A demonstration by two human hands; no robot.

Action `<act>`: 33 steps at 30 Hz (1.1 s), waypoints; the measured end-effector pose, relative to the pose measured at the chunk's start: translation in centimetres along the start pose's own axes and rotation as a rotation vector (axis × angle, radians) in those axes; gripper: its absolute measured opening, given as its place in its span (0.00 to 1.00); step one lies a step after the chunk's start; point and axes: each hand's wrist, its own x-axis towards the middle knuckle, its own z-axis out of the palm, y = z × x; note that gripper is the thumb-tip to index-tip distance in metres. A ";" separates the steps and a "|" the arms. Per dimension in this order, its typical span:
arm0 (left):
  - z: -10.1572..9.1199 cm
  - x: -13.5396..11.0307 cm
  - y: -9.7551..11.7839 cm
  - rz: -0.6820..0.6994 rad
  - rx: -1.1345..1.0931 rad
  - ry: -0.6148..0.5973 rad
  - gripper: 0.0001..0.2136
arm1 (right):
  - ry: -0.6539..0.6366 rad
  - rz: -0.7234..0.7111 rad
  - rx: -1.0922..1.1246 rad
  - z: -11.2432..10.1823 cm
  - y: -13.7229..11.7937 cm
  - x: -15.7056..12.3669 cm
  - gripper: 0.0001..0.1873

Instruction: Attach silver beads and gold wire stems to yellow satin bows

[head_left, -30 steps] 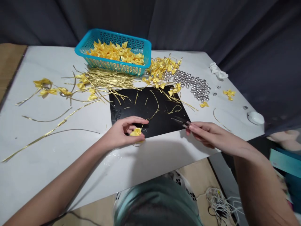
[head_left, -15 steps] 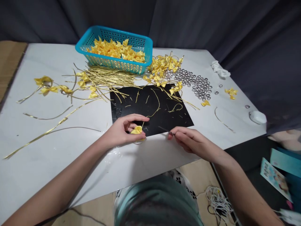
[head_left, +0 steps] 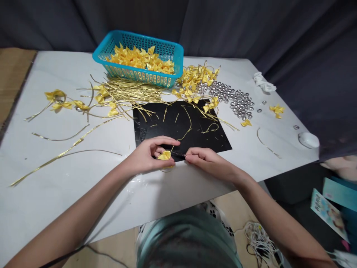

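Pinching the yellow bow (head_left: 164,155) between thumb and fingers of my left hand (head_left: 152,153), at the near edge of the black mat (head_left: 208,144) on the white tabletop (head_left: 69,175), while my right hand (head_left: 206,160) grips a dark slim tool (head_left: 178,153), tip beside the bow and its thin gold wire (head_left: 172,148); can't tell if they touch. For a clean job I'd hold the bow steady, line the tip up with the wire alone, keep it off ribbon and fingertips, and make only small, controlled moves.
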 end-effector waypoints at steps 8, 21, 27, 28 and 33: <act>0.0 0.0 0.1 -0.011 0.001 0.000 0.19 | -0.060 -0.020 0.067 0.2 -0.3 0.0 0.18; 0.0 0.0 0.0 -0.029 -0.066 0.004 0.19 | -0.207 -0.041 0.156 0.4 -0.2 0.6 0.21; -0.1 0.0 0.0 -0.038 -0.062 0.000 0.20 | -0.241 -0.034 0.240 0.4 0.3 0.6 0.22; -0.1 0.0 0.0 -0.039 -0.059 0.001 0.20 | -0.244 -0.033 0.252 0.4 0.3 0.6 0.22; -0.2 0.1 0.0 -0.067 -0.017 0.004 0.22 | -0.250 -0.043 0.306 0.7 0.3 0.7 0.23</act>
